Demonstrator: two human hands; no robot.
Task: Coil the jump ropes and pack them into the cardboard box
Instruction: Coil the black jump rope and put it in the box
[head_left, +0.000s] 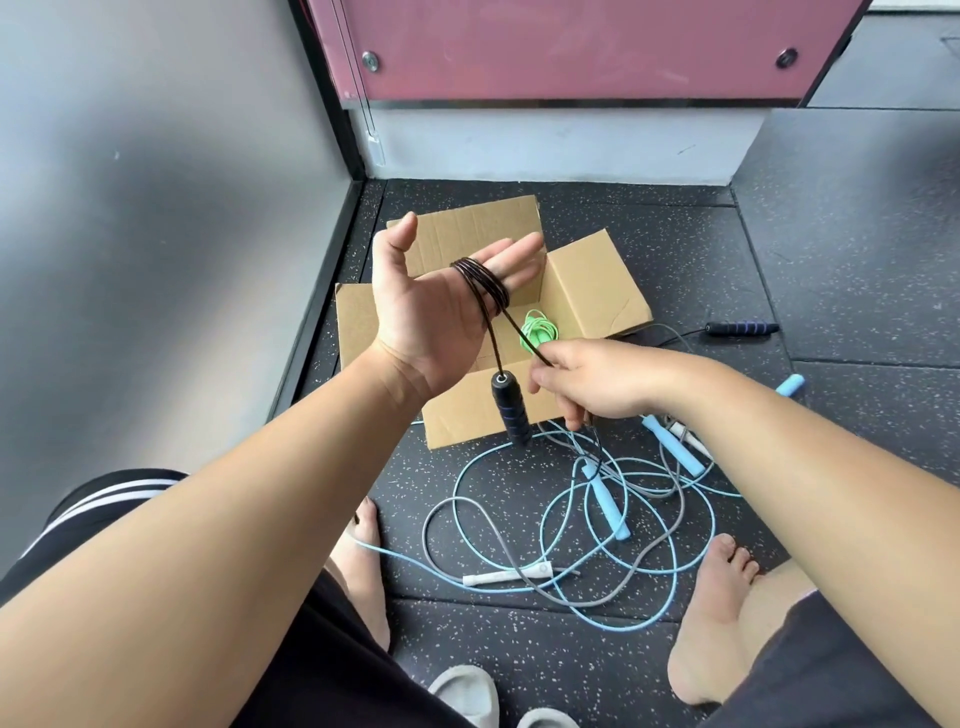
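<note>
Left hand (431, 312) was raised palm up, grip open, fingers straight, black rope (480, 283) wound in several loops round fingers. One black handle (511, 410) hung below left palm. Right hand (587, 384), near right of it, grip closed, pinched black rope taut. Cardboard box (592, 280) sat open on floor (779, 234), beyond hands, green rope (540, 332) coiled inside. Second black handle (740, 329) lay on floor right of box. Blue rope (608, 501) lay tangled on near floor.

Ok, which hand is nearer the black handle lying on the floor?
Right. The right hand, pinching the black rope, is left of that handle; the left hand, wound with coils, is farther left over the cardboard box.
</note>
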